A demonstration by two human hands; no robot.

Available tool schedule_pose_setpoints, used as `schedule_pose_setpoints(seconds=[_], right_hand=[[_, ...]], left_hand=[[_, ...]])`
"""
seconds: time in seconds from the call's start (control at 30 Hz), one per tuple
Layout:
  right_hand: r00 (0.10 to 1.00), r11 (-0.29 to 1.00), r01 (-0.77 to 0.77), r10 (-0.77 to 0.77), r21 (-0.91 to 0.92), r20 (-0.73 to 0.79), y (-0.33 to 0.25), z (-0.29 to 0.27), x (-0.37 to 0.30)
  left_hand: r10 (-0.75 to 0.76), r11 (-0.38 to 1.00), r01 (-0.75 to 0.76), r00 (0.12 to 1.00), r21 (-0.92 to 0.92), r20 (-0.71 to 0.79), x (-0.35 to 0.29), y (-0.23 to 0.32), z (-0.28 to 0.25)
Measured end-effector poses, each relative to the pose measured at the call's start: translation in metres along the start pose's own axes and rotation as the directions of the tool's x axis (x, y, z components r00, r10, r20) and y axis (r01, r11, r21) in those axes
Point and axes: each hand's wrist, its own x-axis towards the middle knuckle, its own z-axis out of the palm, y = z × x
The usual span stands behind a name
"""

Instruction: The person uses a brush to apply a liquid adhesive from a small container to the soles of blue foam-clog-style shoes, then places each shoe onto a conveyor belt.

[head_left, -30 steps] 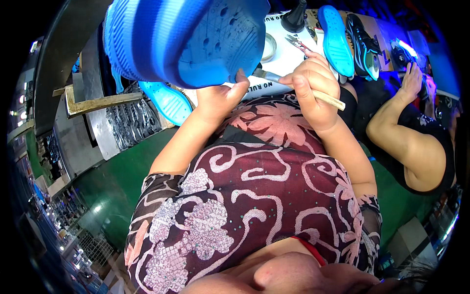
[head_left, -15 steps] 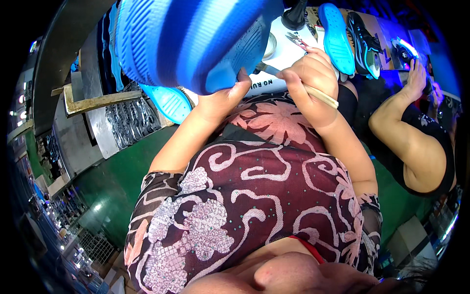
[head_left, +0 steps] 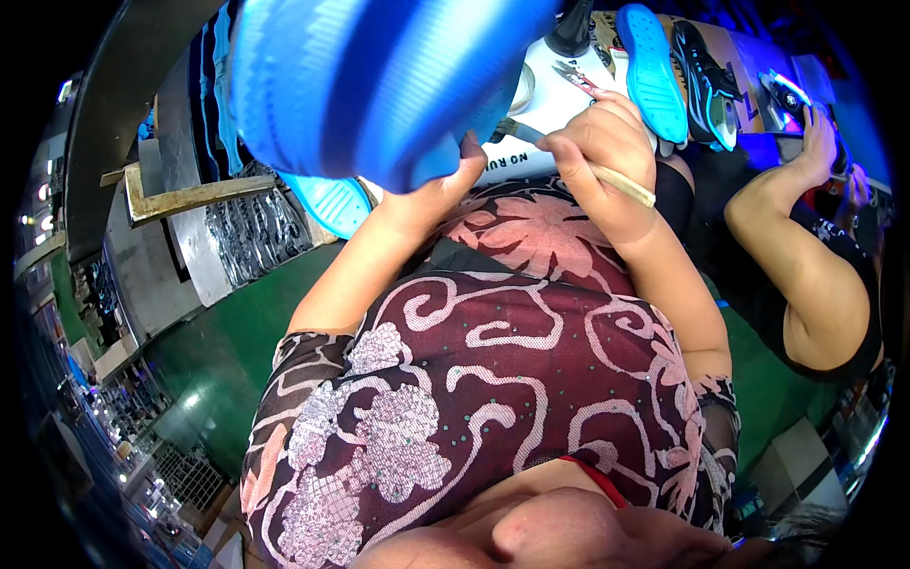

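Observation:
A large blue ribbed shoe sole fills the upper left, close up and blurred by motion. My left hand is closed on its lower edge, with the thumb up against it; the other fingers are hidden behind. In my right hand is a brush with a pale wooden handle. Its dark head points left toward the sole; whether the two touch I cannot tell. At this hand's fingertips are small red-handled snips, over a white board; whether they are gripped is unclear.
A round pot and a dark bottle-shaped object stand on the bench. Right of them are another blue sole and a black shoe. A third blue sole lies left. A co-worker's arm is at right.
The sole in my left hand has tipped and shifted slightly down and right. My right hand with the brush stays put. The co-worker's hand at right has moved a little.

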Motion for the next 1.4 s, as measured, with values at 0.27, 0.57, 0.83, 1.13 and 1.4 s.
schedule_pose_setpoints(seconds=[0.27, 0.57, 0.83, 1.13, 1.4], right_hand=[[0.991, 1.000, -0.027, 0.027, 0.001, -0.133, 0.009, -0.006, -0.011], [0.991, 0.999, 0.004, -0.010, -0.048, -0.130, -0.008, -0.014, -0.011], [0.885, 0.982, -0.159, 0.189, 0.106, -0.425, 0.016, -0.035, -0.037], [0.771, 0.920, -0.367, 0.385, 0.141, -0.506, 0.022, -0.033, -0.078], [0.590, 0.674, -0.517, 0.727, 0.527, -0.351, 0.030, -0.019, -0.094]], left_hand=[[0.000, 0.995, 0.000, 1.000, 0.096, 0.009, -0.003, -0.003, 0.000], [-0.014, 0.982, 0.000, 0.997, 0.188, 0.075, 0.017, 0.013, -0.005], [-0.341, 0.860, 0.357, 0.934, -0.365, 0.108, 0.047, 0.050, -0.043], [0.056, 0.533, 0.654, 0.606, -0.537, 0.793, 0.210, 0.093, 0.027], [-0.071, 0.122, 0.621, 0.784, -0.775, 0.617, 0.373, 0.180, 0.113]])
